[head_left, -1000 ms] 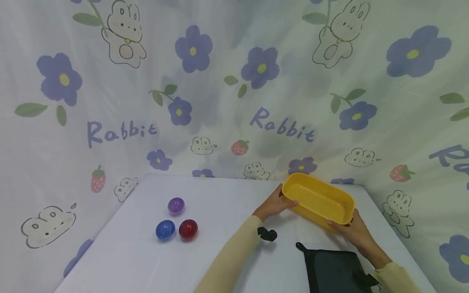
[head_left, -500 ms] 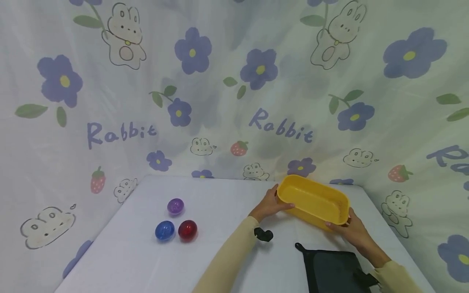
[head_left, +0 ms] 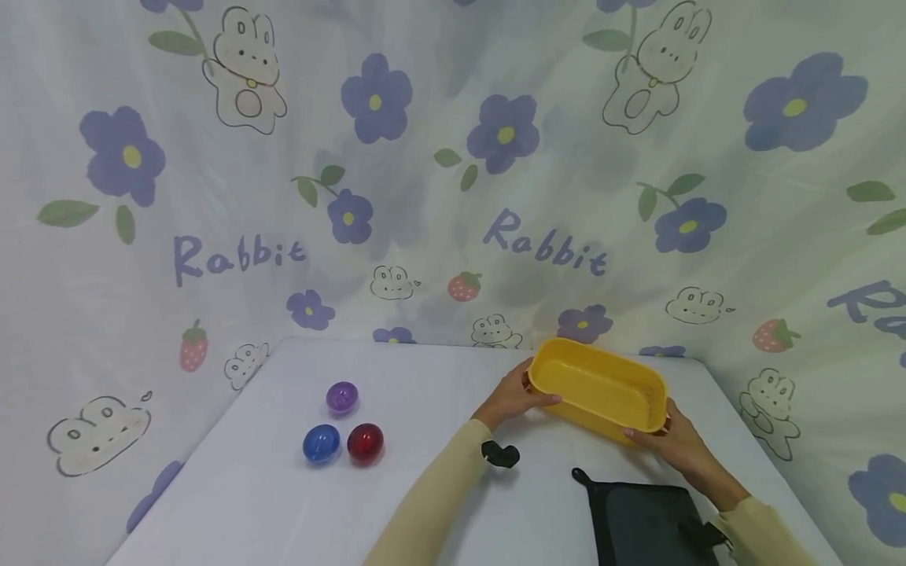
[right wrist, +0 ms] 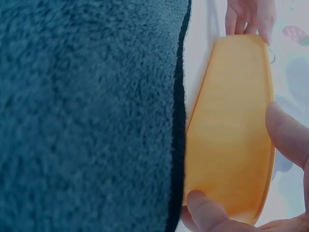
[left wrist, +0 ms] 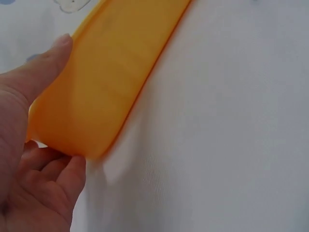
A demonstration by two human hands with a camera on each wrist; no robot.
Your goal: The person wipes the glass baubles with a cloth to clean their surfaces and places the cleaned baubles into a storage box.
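A person is holding a yellow tub [head_left: 598, 389] by its two short ends toward the back right of the white counter [head_left: 425, 503]. The left hand [head_left: 511, 395] is gripping the tub's left end, with the thumb lying along the rim and the other fingers curling under the base, as the left wrist view shows [left wrist: 34, 159]. The right hand [head_left: 672, 440] is gripping the tub's right end, thumb on the rim and fingers wrapping beneath it [right wrist: 212, 212]. The tub is sitting slantwise, its left end farther back than its right, and whether its base is touching the counter cannot be told. Just in front of the tub, by the right forearm, a dark cloth [head_left: 640, 523] is lying on the counter; in the right wrist view its fuzzy surface [right wrist: 87, 116] is filling most of the frame and its edge is running right beside the tub [right wrist: 231, 140]. Well to the left, three balls are sitting close together: a purple ball [head_left: 342, 397] behind, a blue ball [head_left: 322, 443] and a red ball [head_left: 365, 442] side by side in front. A printed curtain [head_left: 453, 157] with rabbits and flowers is hanging behind the counter.
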